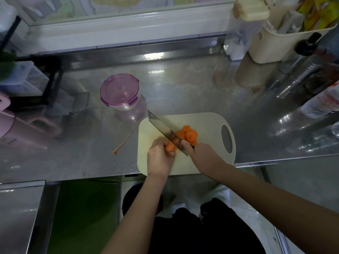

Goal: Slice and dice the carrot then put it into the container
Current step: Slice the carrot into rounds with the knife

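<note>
On a cream cutting board point(207, 123) lies a short orange carrot stub point(170, 147). My left hand point(160, 158) grips it with curled fingers. My right hand point(202, 156) holds a wide cleaver point(165, 129) by its handle, blade set against the carrot's cut end. Several round carrot slices point(189, 135) are piled just right of the blade. A clear round container with a purple clip lid point(120, 92) stands shut on the steel counter, behind and left of the board.
A thin carrot tail point(123, 143) lies on the steel counter point(192, 85) left of the board. Bottles point(310, 70) and a cream utensil holder point(278, 39) crowd the back right. A black rack point(49, 81) and pink items point(11, 123) stand at the left.
</note>
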`<state>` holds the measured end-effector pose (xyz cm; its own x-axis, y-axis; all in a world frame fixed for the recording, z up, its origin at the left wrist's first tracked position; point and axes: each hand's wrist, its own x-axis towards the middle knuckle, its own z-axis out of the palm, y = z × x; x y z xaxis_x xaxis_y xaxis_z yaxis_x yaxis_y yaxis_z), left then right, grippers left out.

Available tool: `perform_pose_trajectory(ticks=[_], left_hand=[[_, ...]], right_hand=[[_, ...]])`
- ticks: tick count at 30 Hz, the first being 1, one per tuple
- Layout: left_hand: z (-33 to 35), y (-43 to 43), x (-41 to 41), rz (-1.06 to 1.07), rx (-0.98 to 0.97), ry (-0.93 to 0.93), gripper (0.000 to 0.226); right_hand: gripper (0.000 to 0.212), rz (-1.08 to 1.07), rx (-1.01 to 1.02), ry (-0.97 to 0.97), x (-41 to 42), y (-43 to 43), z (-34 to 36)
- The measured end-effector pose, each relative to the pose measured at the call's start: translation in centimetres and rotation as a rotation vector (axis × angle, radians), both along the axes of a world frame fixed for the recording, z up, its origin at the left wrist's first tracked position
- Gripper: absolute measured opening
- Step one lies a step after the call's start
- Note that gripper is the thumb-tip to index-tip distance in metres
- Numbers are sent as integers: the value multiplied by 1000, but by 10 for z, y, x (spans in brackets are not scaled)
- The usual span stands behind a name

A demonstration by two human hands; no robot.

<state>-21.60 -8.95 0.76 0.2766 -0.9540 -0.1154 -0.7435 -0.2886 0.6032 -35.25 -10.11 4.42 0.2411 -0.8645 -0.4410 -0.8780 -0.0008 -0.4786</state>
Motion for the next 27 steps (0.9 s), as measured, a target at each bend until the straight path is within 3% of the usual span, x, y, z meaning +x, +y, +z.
perform_pose_trajectory(ticks=[5, 8, 18, 27], left_hand=[[-3, -2, 0, 8, 10, 3, 22], [-3, -3, 1, 22, 5, 20, 21], [-1, -3, 1, 6, 16, 9, 19], [3, -5, 0, 23, 75, 1, 15]], right_hand=[[41, 3, 27, 59, 8, -4, 2], [61, 187, -57, 172, 14, -8, 1], [66, 558, -166, 426, 35, -41, 2], [68, 604, -153, 436, 34, -36, -3]])
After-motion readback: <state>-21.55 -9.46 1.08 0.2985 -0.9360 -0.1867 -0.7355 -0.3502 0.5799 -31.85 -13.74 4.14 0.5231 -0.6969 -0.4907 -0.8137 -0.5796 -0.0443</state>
